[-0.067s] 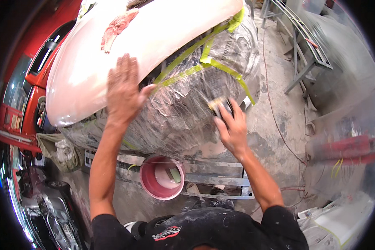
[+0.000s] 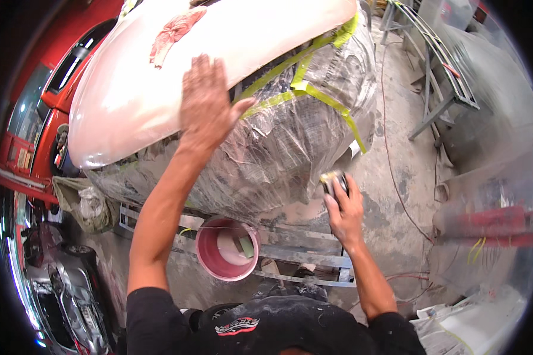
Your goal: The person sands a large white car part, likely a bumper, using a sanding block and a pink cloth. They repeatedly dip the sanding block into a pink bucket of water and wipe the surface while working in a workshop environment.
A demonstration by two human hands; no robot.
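My left hand (image 2: 206, 105) lies flat on the near edge of a glossy, pale pink curved panel (image 2: 130, 112), fingers stretched out and pointing away from me. My right hand (image 2: 346, 212) is off to the right, gripping a small sanding block (image 2: 333, 180), dark with a yellowish edge. It is held past the panel, close to the near right corner of the wrinkled plastic masking sheet (image 2: 266, 160); the block's underside is hidden. Yellow-green tape (image 2: 326, 99) runs along the sheet. A crumpled reddish cloth (image 2: 175, 34) rests on the panel, beyond my left hand.
A pink bucket (image 2: 202, 251) with pale liquid and a greenish block (image 2: 245, 247) stands near my feet beside a metal frame (image 2: 302, 255). Red vehicle (image 2: 50, 124) and grey car (image 2: 71, 284) are at left. A hose (image 2: 391, 160) crosses the floor near a metal stand (image 2: 435, 109) at right.
My left hand has slid to the right and slightly farther away along the panel's edge. My right hand, with the sanding block, has moved right and toward me.
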